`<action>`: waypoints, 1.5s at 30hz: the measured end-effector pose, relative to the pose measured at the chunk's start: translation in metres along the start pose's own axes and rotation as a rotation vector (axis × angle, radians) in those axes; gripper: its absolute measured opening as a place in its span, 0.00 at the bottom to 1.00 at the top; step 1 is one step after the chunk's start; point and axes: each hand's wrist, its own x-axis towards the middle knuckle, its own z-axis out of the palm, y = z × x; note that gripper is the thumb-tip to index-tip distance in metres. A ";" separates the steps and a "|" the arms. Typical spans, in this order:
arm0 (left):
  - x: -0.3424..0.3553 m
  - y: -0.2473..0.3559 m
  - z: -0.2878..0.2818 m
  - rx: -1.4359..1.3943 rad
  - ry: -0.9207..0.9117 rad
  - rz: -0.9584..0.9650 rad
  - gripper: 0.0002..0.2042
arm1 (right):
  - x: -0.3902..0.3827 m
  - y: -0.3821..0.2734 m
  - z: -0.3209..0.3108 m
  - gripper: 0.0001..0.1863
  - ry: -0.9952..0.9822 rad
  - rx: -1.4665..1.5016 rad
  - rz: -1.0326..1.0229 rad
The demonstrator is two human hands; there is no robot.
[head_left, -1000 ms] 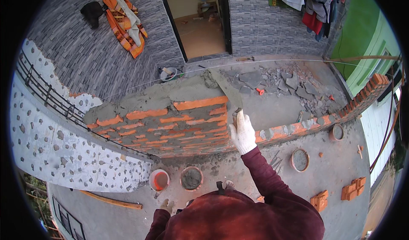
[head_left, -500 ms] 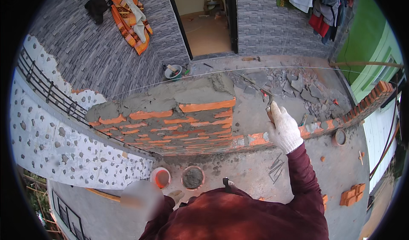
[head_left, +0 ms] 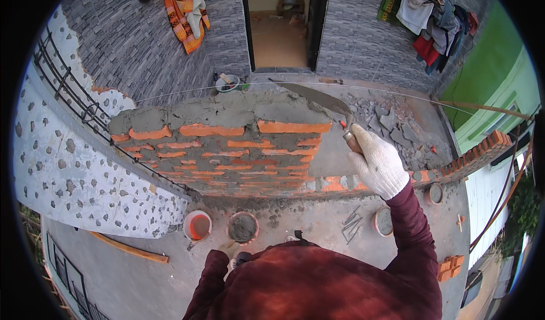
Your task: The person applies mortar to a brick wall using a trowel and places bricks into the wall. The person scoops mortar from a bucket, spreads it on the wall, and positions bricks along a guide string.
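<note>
My right hand [head_left: 379,162], in a white knit glove, grips the wooden handle of a trowel [head_left: 319,97]. The long grey blade points left and away, flat, at the right end of the brick wall [head_left: 241,164]. Wet grey mortar [head_left: 218,111] coats the wall's top, and orange bricks show in its courses. Low by my body is my left hand [head_left: 229,248], also gloved, beside a bucket of mortar [head_left: 243,228]. Its fingers are too small and partly hidden to read. A white bucket with an orange inside [head_left: 198,226] stands left of the mortar bucket.
A taut string [head_left: 374,89] crosses beyond the wall. Broken tile rubble [head_left: 392,124] lies behind it, and a tub with tools [head_left: 228,83] stands near the doorway. Rebar [head_left: 68,84] runs along the left. To the right are another mortar bucket [head_left: 384,220] and stacked bricks [head_left: 450,268].
My right hand has moved slightly nearer, and the trowel blade has swung to show its broad face by the wall's end. The view has shifted, bringing another mortar bucket into sight.
</note>
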 end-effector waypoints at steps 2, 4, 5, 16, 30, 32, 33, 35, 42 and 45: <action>-0.008 -0.032 0.000 0.053 0.089 -0.058 0.30 | -0.029 0.002 0.016 0.27 0.005 0.449 0.253; -0.008 -0.062 -0.007 -0.079 0.053 -0.141 0.30 | -0.056 -0.004 0.042 0.26 0.026 0.963 0.513; -0.017 -0.079 -0.008 -0.155 0.030 -0.266 0.31 | -0.069 -0.012 0.059 0.26 0.025 1.250 0.665; -0.064 -0.145 -0.116 -0.019 0.091 -0.105 0.32 | -0.039 -0.177 0.265 0.25 0.200 1.644 0.755; -0.153 -0.247 0.016 -0.225 -0.278 -0.407 0.54 | -0.110 -0.209 0.465 0.20 -1.091 0.093 0.281; -0.149 -0.232 0.051 -0.140 -0.355 -0.470 0.55 | -0.123 -0.191 0.542 0.22 -1.303 -0.055 0.206; -0.147 -0.224 0.066 -0.104 -0.399 -0.516 0.54 | -0.132 -0.183 0.581 0.24 -1.393 -0.167 0.128; -0.145 -0.213 0.092 -0.058 -0.284 -0.571 0.53 | -0.157 -0.163 0.652 0.22 -1.467 -0.241 0.067; -0.121 -0.236 0.129 -0.050 -0.085 -0.564 0.44 | -0.225 -0.118 0.842 0.16 -1.373 -0.345 -0.038; -0.117 -0.245 0.137 -0.061 -0.093 -0.574 0.41 | -0.250 -0.120 0.863 0.15 -1.573 -0.239 0.118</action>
